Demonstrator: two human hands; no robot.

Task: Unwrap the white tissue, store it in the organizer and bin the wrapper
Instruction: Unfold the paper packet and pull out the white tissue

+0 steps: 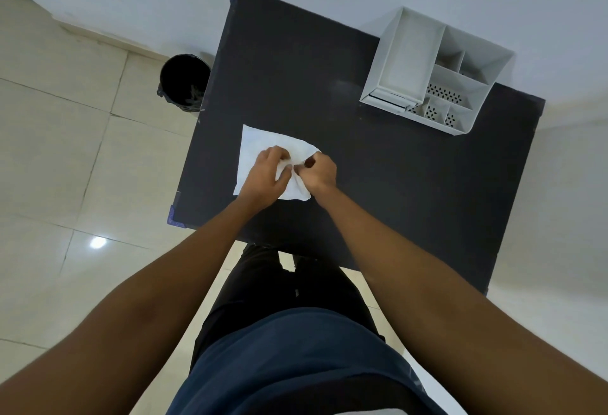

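1. black bin (185, 82) stands on the floor at 10 o'clock, beside the dark surface (411, 184).
2. left hand (268, 176) and right hand (318, 172) each have a grip pinching the white tissue (260, 143) at centre.
3. white organizer (434, 69) at 2 o'clock; no readable writing.

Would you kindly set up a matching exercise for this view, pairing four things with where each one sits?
Things:
1. white tissue
2. organizer
3. bin
4. hands, left and right

Places:
A. on the floor, off the table's far left corner
B. spread flat on the black table, towards its left side
C. on the tissue, fingers pinching it
D. on the table's far right corner

Pairs: 1-B, 2-D, 3-A, 4-C
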